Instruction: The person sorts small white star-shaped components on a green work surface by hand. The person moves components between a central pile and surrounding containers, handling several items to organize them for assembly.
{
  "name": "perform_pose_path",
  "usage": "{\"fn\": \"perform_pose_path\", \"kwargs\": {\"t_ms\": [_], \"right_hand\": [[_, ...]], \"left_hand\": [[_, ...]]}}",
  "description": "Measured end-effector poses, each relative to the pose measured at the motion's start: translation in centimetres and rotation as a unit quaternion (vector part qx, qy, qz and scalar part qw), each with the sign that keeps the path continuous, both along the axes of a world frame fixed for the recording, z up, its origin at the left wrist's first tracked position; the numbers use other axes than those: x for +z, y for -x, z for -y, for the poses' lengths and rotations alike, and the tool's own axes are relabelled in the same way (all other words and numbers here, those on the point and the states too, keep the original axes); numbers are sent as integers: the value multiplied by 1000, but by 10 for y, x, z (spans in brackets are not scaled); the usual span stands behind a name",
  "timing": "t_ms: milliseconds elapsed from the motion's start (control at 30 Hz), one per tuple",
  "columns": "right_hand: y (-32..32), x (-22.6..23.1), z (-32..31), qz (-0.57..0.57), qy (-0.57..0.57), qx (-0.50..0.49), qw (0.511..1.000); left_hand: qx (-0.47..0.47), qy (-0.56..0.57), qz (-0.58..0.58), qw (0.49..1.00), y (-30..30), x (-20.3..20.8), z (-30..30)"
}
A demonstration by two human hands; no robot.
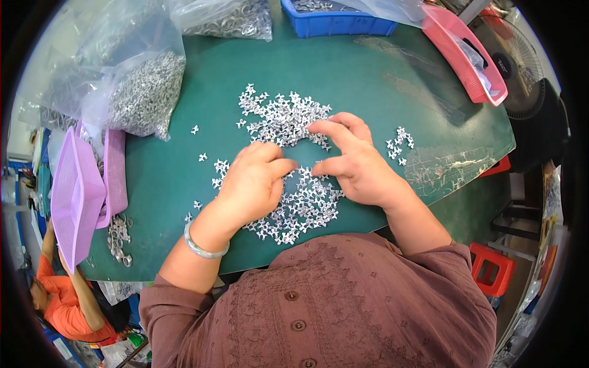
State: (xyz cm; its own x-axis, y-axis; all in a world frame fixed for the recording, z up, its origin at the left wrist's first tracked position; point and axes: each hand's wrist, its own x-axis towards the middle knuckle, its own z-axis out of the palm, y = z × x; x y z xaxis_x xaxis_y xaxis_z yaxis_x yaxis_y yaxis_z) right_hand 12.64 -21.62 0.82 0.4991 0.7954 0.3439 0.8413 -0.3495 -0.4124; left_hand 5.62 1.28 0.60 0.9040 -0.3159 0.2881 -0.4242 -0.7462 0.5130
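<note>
My left hand (256,178) is bent over the table, its fingers curled and its thumb pointing right. Whatever those fingers hold, if anything, is hidden. My right hand (354,161) is open, with thumb and index finger apart. Its index fingertip touches the edge of a far pile of small silvery metal pieces (288,115) with stubby prongs. Near its thumb, a second pile of the same pieces (300,208) spreads between my hands and my body. A few loose pieces (219,168) lie beside my left hand.
A small cluster of pieces (400,145) sits at the right. Clear bags of metal parts (147,92) and purple baskets (76,196) stand left. A blue tray (343,24) and pink basket (472,73) stand at the back. A person in orange (70,300) is at the lower left.
</note>
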Motion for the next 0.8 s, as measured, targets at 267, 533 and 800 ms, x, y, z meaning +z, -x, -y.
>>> {"fn": "perform_pose_path", "kwargs": {"t_ms": [267, 533, 800], "right_hand": [[-2, -4, 2, 2, 10, -90, 996], [-2, -8, 2, 7, 8, -91, 996], [-6, -8, 7, -25, -47, -77, 996]], "left_hand": [[-87, 43, -23, 995, 2, 1, 5], [-56, 10, -30, 998, 2, 1, 11], [-43, 16, 12, 999, -2, 1, 14]]}}
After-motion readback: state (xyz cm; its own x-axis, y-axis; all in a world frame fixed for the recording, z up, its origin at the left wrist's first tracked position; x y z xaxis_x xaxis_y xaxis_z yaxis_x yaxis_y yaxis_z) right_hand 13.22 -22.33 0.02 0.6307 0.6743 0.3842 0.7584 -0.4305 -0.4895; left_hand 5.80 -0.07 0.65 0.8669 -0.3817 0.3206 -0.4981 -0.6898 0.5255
